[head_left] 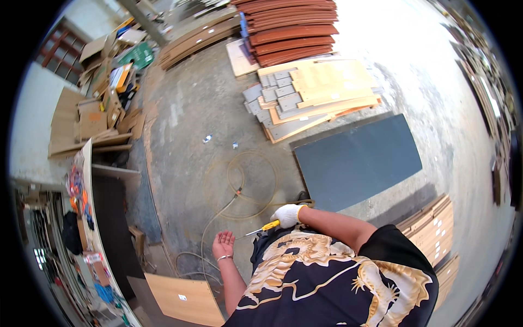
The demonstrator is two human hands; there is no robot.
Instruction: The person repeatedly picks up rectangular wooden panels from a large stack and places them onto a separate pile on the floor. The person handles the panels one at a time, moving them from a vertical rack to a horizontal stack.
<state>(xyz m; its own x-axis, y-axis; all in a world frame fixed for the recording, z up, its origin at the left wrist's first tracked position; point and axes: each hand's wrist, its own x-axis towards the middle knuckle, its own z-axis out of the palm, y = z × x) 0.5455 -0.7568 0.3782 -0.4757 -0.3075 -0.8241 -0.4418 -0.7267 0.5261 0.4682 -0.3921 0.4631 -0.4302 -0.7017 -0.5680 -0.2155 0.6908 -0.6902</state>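
- Clock: 12 = top of view.
- Dark flat panel [359,161]: on the floor, 2 o'clock from the right hand [287,216], near but not gripped.
- Hose [203,240]: thin, loose loops on the floor, mostly around 12 to 1 from the left hand [223,245].
- Pale board [185,297]: 7 o'clock from the left hand, apart from it.
- Right hand: white knit glove, wrapped around the rear of the screwdriver's yellow handle.
- Left hand: bare, palm up, fingers loose and slightly curled. No grip visible; can't tell if something tiny sits in the palm.
- Screwdriver [271,225]: 8 o'clock off the right fist. Long axis runs 2-to-8, handle at the 2 end, shaft toward 8. Tip sits around 2 o'clock from the left hand, near its fingers; contact not clear. Key relation: right hand owns the handle, left is nearer the tip.
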